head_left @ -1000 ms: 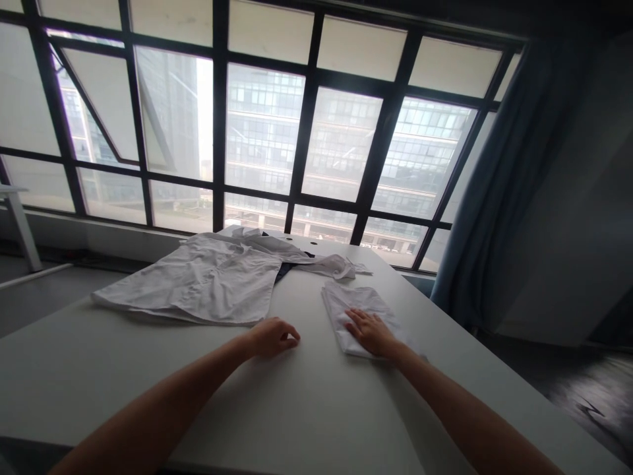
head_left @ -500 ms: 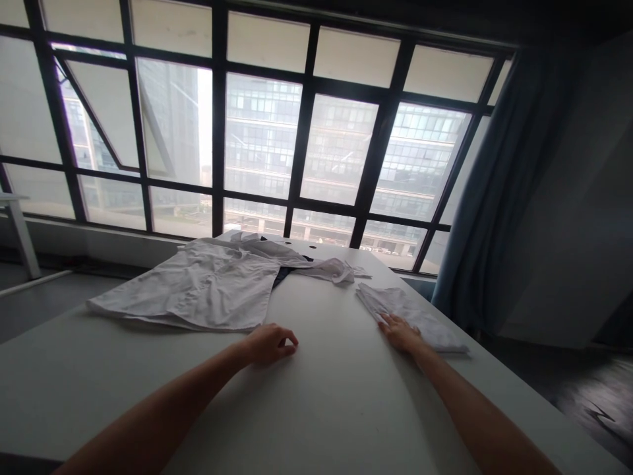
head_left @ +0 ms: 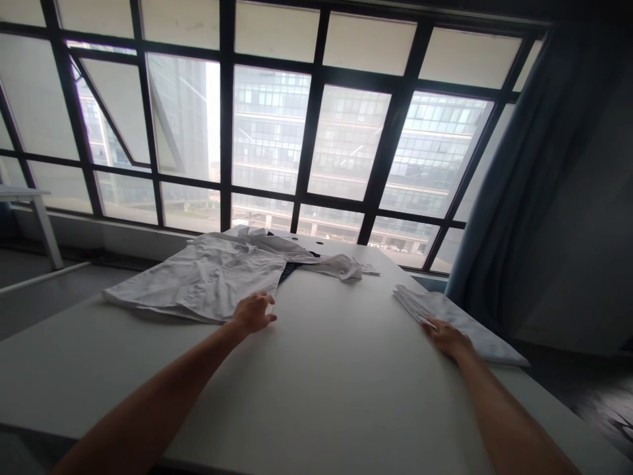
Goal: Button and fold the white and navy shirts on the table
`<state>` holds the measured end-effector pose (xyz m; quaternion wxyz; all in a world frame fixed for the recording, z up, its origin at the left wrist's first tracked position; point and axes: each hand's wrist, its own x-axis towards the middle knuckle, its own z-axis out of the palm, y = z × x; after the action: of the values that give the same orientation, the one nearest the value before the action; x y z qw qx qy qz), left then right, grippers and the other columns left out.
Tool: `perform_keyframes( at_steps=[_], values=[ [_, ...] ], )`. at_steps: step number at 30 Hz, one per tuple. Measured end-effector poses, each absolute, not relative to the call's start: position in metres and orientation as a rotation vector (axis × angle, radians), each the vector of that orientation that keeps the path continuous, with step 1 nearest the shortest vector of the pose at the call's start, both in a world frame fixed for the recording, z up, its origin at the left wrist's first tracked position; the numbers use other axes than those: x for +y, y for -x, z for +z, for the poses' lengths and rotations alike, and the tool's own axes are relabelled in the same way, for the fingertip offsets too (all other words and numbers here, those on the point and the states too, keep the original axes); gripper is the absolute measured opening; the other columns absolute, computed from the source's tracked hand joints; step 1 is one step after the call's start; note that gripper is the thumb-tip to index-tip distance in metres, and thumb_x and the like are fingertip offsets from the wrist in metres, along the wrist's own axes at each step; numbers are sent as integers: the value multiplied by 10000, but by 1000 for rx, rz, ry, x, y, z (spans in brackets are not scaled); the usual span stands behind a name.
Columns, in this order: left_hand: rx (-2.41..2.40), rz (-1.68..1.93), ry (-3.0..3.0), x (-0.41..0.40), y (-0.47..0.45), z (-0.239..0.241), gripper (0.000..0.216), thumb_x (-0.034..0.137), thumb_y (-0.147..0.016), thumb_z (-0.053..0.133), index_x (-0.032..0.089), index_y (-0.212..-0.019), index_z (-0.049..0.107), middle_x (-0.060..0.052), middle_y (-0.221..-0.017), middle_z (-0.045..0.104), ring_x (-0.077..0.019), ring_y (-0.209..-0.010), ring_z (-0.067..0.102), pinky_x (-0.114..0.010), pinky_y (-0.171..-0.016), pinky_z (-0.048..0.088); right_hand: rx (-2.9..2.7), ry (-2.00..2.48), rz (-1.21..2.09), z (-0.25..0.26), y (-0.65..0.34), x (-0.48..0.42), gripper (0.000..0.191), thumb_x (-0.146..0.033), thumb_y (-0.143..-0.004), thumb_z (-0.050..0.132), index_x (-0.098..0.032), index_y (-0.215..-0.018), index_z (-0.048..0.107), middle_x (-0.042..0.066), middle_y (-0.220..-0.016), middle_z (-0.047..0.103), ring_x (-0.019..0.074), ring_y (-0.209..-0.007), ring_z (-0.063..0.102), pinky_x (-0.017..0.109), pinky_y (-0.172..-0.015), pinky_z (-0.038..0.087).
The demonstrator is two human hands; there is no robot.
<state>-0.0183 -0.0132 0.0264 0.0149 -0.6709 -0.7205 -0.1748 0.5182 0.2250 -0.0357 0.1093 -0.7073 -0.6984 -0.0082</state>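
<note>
A folded white garment (head_left: 475, 326) lies near the table's right edge, its outer corner reaching the edge. My right hand (head_left: 448, 338) is closed on its near left side; the thumb and the underside of the grip are hidden. Across the table, a spread white garment (head_left: 198, 277) lies wrinkled, looking like a shirt. Its near right corner is beside my left hand (head_left: 254, 312), which hovers there with thumb and fingers apart and nothing in them. Whether the fingertips touch the cloth I cannot tell.
Everything rests on a white table (head_left: 316, 369). Behind the spread garment lies dark blue cloth (head_left: 288, 270), with a crumpled white piece (head_left: 346, 267) to its right. Windows stand beyond the far edge, and a blue curtain (head_left: 499, 218) hangs at the right.
The folded garment has slid right toward the table edge with my right hand. My left hand has moved left and away from me, to the spread garment's corner. The view has shifted slightly.
</note>
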Motion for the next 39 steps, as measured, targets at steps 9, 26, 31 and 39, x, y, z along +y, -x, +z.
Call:
perform_keyframes(
  at_steps=[9,26,31,39],
  values=[
    [-2362,-491,1959,-8,20,23,190,226,-913,455,155,-921,632,-138,-1031,687,-257,-1050,638,-323,-881,475,-2073,1764,-297,-16,-474,193,623,-562,-968,286,-155,-1245,667,172,-1343,623,342,-1224,573,485,-1047,390],
    [-1699,-1091,4071,-69,-63,60,539,621,-640,819,170,-805,573,55,-674,542,-84,-568,513,-216,-544,470,-2472,1402,-34,-24,-362,180,398,-279,-936,478,-140,-1268,646,146,-1279,655,257,-1164,607,348,-1022,414],
    [-1755,-1166,3892,-54,-26,73,640,787,-754,602,155,-854,610,-72,-840,719,-159,-660,642,-268,-589,492,-2363,1486,173,-12,-297,215,511,-292,-950,468,-113,-1426,508,162,-1345,619,254,-1210,595,341,-1027,421],
    [-2206,-621,2368,-19,39,41,290,378,-917,544,185,-1014,738,-112,-1050,746,-278,-1017,677,-401,-936,474,-2295,1366,257,4,-204,282,605,-215,-851,591,-146,-1444,492,127,-1470,528,219,-1356,494,277,-1083,412]
  ],
)
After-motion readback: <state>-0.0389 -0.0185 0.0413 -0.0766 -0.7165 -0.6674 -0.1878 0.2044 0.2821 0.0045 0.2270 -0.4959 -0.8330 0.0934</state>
